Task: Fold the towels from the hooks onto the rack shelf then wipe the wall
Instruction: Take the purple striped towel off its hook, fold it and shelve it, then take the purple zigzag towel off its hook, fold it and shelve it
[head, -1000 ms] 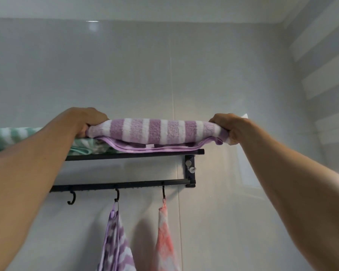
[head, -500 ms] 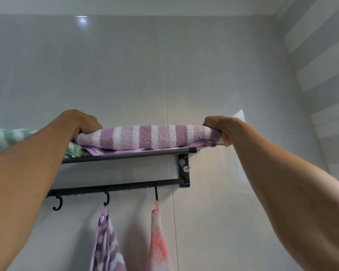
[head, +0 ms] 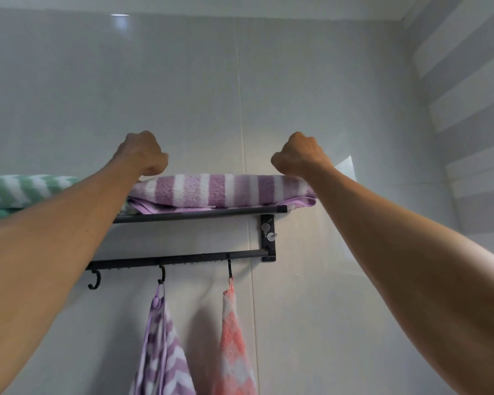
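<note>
You had the folded purple-striped towel [head: 220,190] lying on the rack shelf [head: 200,214], long axis along the rail. Left hand [head: 141,153] and right hand [head: 300,153] rested curled on its top; whether the fingers gripped cloth, cannot tell. Risk: its right end overhung the shelf end and could slide off.

A ceiling [head: 183,2] strip runs along the top, pale and plain. On the right, a side surface [head: 468,81] carries broad slanted bands of white and grey. A small bright light reflection [head: 119,19] glints high on the left. A pale translucent square patch [head: 347,168] sits just right of the rack's end, its lower part out of sight.
</note>
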Available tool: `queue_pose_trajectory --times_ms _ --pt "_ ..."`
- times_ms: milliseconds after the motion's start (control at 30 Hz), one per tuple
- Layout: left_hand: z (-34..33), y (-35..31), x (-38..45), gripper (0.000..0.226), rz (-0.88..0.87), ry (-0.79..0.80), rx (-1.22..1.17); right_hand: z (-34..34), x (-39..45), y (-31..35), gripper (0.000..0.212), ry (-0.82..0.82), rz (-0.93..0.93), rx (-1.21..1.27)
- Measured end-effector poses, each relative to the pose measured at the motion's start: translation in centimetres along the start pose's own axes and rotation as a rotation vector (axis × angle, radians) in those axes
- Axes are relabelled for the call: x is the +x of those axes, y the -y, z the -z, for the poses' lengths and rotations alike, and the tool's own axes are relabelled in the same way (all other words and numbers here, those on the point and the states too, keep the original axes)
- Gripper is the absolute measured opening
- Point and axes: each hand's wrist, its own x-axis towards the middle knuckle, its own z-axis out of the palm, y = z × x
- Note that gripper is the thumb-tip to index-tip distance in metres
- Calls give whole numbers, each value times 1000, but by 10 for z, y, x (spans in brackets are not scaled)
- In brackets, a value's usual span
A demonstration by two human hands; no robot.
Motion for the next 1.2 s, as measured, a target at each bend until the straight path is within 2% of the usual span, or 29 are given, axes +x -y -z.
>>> queue_pose_trajectory --times_ms 167,333,567,667,867,1067,1200 --pt "9 3 -25 42 -47 -60 -208 -8 -26 22 14 -6 100 30" --pt "28 13 -66 37 -170 -223 -267 0 -63 45 31 -14 164 67" --pt "52 53 -145 25 -259 -212 -354 9 -155 76 30 33 184 106" --pt "57 81 -183 23 -239 -152 -380 7 -201 83 26 107 186 148" --pt "51 129 -259 16 -126 8 -446 -5 -276 81 24 243 68 243" --pt "18 165 -316 13 2 207 -504 -32 -329 75 22 392 -40 282" --pt "-18 176 -332 9 100 289 -533 -68 -341 69 23 470 -41 283"
